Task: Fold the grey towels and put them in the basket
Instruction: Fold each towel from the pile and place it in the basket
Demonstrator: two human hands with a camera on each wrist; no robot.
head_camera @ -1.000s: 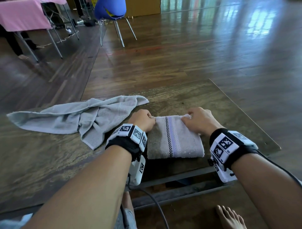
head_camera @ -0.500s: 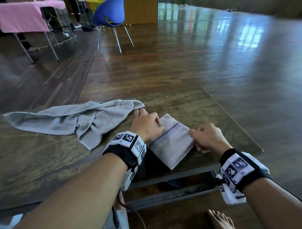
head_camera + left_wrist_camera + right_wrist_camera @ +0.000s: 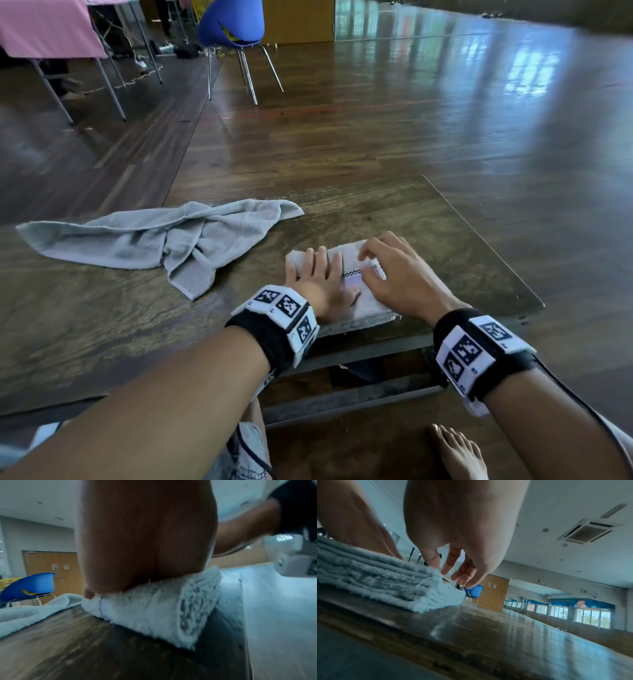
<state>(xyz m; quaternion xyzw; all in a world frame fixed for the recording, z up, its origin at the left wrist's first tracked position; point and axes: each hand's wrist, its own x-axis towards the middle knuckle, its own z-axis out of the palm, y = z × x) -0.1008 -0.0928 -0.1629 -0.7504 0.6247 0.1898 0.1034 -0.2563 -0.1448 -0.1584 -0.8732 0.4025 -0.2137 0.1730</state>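
Grey folded towel point(image 3: 368, 301) lies near the bench point(image 3: 102, 325) front edge, pressed flat by the left hand point(image 3: 318, 277) with straight fingers, right hand point(image 3: 397, 274) loosely spread above it; next likely carrying it to an unseen basket.

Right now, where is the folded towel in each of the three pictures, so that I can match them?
Head: the folded towel lies at the table's near edge, centre, under both hands.
Left wrist: it fills the centre, pressed under the left hand.
Right wrist: its stacked layers show at the left, the right hand above.
Shared landmark: the blue chair.
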